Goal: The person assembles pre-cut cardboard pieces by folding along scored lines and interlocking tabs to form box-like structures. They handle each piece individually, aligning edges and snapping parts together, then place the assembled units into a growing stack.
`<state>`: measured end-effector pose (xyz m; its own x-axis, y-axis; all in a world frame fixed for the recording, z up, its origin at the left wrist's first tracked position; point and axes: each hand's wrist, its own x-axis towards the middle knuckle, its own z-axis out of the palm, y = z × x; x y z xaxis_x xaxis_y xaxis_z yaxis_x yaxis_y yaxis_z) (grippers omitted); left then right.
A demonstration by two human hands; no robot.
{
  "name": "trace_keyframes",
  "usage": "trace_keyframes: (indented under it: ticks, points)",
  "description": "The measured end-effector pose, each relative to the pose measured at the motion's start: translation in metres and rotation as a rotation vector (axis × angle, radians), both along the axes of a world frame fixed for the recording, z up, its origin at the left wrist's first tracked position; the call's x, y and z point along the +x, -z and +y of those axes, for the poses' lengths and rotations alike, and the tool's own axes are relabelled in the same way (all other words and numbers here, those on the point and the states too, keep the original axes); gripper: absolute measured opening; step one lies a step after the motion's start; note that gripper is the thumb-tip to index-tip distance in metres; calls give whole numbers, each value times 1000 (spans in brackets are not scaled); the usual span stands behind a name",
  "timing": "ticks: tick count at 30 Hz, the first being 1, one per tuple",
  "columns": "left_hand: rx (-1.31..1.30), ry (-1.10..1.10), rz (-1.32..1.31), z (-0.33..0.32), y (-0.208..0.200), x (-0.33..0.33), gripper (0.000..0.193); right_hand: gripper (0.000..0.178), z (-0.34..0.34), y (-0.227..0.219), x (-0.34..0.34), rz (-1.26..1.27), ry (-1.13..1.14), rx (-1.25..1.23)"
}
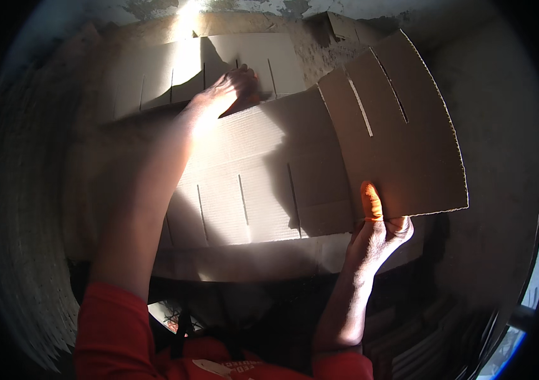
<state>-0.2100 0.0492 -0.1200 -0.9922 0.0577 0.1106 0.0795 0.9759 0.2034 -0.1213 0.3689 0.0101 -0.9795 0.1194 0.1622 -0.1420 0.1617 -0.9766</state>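
My right hand [380,237] pinches the near edge of a brown slotted cardboard sheet [408,158]. An orange rubbery cover wraps the thumb, which lies on top of the sheet. This sheet is raised and tilted at the right, with two long slots running in from its far edge. Under it lies a broad slotted cardboard piece [256,149], partly sunlit. My left hand [238,85] reaches across to a farther slotted cardboard panel [285,66]. Its fingers are curled by the slots, and what they hold, if anything, is hidden.
A plain strip of cardboard [250,259] shows along the near edge of the stack. Dark flat pieces [402,345] stand in a row at the lower right. A rough wall [383,9] closes off the far side. Bright sunlight and deep shadow cross the cardboard.
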Motion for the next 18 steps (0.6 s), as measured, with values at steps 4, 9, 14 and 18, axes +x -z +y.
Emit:
trace_keyframes:
  ticks: [4, 9, 14, 18]
  points:
    - [-14, 55, -105, 3, 0, -9, 27, 10, -1, -6, 0, 30, 23, -3]
    - [142, -91, 286, -34, 42, -5, 15, 10, -5, 0, -1, 116, -24, -33]
    - [385, -12, 398, -12, -24, -4, 16, 9, 10, 14, -7, 193, -29, 23]
    - [179, 144, 454, -16, -45, -4, 9, 15, 5, 13, -4, 191, -48, -5]
